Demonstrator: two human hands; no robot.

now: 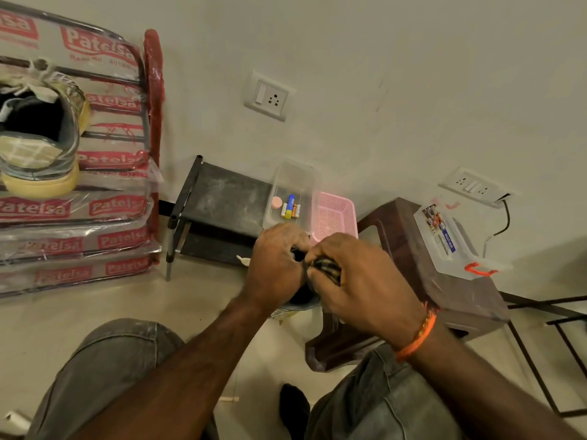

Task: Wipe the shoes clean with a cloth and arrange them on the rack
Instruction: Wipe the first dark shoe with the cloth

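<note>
One shoe (38,134) is already being carried by the rack (139,77), to the left of the wall socket (270,96), so roughly half the job is judged to be done. That shoe is being seen heel-first: a grey upper, a pale checked heel patch, a thick yellowish sole, a dark opening. The rack itself is being shown wrapped in clear printed plastic, with a red-wrapped post at its side.

Below the socket, a second shoe (301,298) is being held between both hands. Only a dark opening and a grey rim are being shown under the wrists; the rest is being hidden, so its cleanliness cannot be told. The left hand (274,265) is being curled around the shoe's near side. The right hand (359,281) is being closed on a dark striped cloth (324,268), which is being pressed against the shoe's top edge. Wiping is judged to be under way, with placing on the rack still left.

Directly below the socket, a clear tub (293,185) with batteries is being seen, a pink basket (336,211) touching its right side, both on a low dark shelf (228,195). Further right of the socket, a brown stool (413,249) is being topped by a lidded clear box (451,242).
</note>
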